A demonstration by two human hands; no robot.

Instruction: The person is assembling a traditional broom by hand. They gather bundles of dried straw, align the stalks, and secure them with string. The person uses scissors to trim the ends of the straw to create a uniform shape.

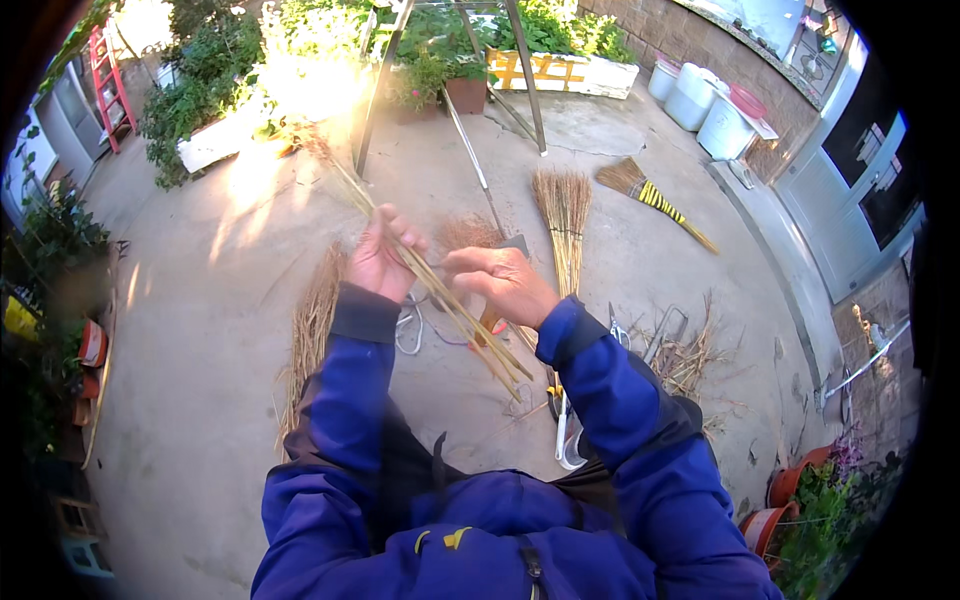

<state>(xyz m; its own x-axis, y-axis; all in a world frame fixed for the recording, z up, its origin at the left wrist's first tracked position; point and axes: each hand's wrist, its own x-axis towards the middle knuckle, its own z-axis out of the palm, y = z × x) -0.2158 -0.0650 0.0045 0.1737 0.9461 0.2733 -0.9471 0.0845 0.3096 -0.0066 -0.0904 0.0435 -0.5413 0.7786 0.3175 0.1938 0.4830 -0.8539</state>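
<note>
My left hand [386,255] is closed around a thin bundle of dry broom stalks [442,295], whose brushy tips point up and to the left and whose bare ends slant down to the right. Just right of the stalks, my right hand [499,281] has its fingers bent near them; whether it pinches anything I cannot tell. On the ground beyond lies a bundle of broom straw [566,225] bound with dark ties. A finished broom with yellow and black binding [658,199] lies farther right. Beside my left forearm rests a pile of long dry stalks [311,330].
Scissors [617,330], a white-handled sickle [562,435] and straw scraps [686,360] lie by my right arm. A white cord [409,330] is on the concrete. Ahead stand a metal frame's legs [529,82] and planters; white buckets [694,97] line the right wall.
</note>
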